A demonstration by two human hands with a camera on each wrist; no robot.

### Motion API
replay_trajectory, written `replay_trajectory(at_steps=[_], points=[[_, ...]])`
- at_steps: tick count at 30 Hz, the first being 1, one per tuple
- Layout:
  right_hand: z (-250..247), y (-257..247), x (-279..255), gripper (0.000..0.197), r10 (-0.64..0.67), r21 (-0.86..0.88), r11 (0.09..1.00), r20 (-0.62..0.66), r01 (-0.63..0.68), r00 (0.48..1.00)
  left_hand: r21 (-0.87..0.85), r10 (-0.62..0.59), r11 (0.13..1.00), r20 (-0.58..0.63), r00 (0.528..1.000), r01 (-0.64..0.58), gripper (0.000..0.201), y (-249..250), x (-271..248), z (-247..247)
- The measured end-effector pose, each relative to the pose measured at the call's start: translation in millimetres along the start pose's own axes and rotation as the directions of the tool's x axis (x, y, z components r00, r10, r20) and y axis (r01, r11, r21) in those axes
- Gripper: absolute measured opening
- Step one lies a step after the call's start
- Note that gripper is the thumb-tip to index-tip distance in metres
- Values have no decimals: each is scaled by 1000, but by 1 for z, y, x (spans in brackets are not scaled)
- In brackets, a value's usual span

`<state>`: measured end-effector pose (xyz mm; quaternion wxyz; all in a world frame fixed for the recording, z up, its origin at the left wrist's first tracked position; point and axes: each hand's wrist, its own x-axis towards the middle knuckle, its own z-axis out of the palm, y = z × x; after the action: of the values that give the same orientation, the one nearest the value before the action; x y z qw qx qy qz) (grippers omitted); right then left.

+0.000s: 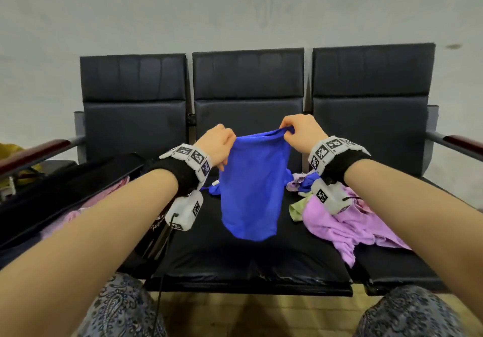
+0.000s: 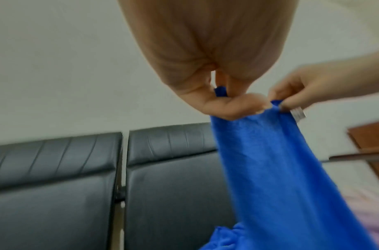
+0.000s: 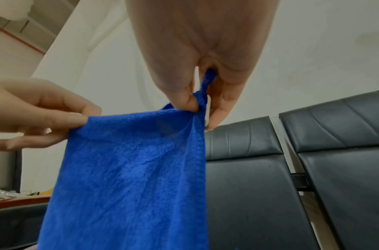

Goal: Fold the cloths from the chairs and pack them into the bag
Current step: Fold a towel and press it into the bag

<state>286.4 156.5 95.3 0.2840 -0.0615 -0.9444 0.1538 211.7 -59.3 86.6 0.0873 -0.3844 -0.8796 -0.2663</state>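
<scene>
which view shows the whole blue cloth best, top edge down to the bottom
The head view: the blue terry cloth hangs full length there, from the pinched top corners to its free lower edge above the black padded seat. The right wrist view shows the top edge and most of the panel, cropped below. The left wrist view is blurred and shows a slanted strip.

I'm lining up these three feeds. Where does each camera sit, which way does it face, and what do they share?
Head: on the head, facing forward and down at the chairs; both forearms, left hand, right hand and knees show.
Left wrist: under the left hand, looking along it at the seat backs; the right hand shows.
Right wrist: under the right hand, same direction; the left hand shows.
Shared: all three show the blue cloth pinched by both hands.
</scene>
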Motion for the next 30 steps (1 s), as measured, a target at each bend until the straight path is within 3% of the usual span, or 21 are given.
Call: replay_trajectory(at_steps=[3,6,8,11,13,15,18,22,24,26,30], points=[[-6,0,1,26,13,7,1000,-34,-13,999,284,121,948,101,987,-145,18,5,1,-14],[-12,-1,0,20,51,52,997,-44,-48,998,629,157,717,274,949,-300,19,6,2,-26],[-15,-2,-2,17,62,81,995,-47,-59,997,681,148,630,366,919,-373,20,8,1,-30],[-18,-5,-5,17,44,121,992,-49,-37,998,703,149,591,388,909,-397,14,13,-2,-28],[-19,-4,-6,17,40,130,991,-62,-32,997,669,201,627,356,913,-399,7,13,-2,-26],[-20,-1,-8,18,40,136,990,-71,-30,997,548,189,762,323,928,-346,24,10,-1,-23],[-24,8,-12,17,30,161,987,-90,-16,996,223,130,958,232,964,-183,30,7,-2,-21],[-28,15,-17,21,-15,173,985,-42,22,999,-139,101,986,84,991,-89,30,7,-4,-24],[-27,17,-19,30,-28,179,983,13,25,1000,-167,112,980,37,993,-105,32,5,-2,-26],[-26,19,-20,29,-35,180,983,29,29,999,-51,163,985,-1,987,-163,35,4,1,-25],[-24,23,-19,25,-27,196,980,17,23,1000,26,176,984,72,982,-178,32,7,1,-24]])
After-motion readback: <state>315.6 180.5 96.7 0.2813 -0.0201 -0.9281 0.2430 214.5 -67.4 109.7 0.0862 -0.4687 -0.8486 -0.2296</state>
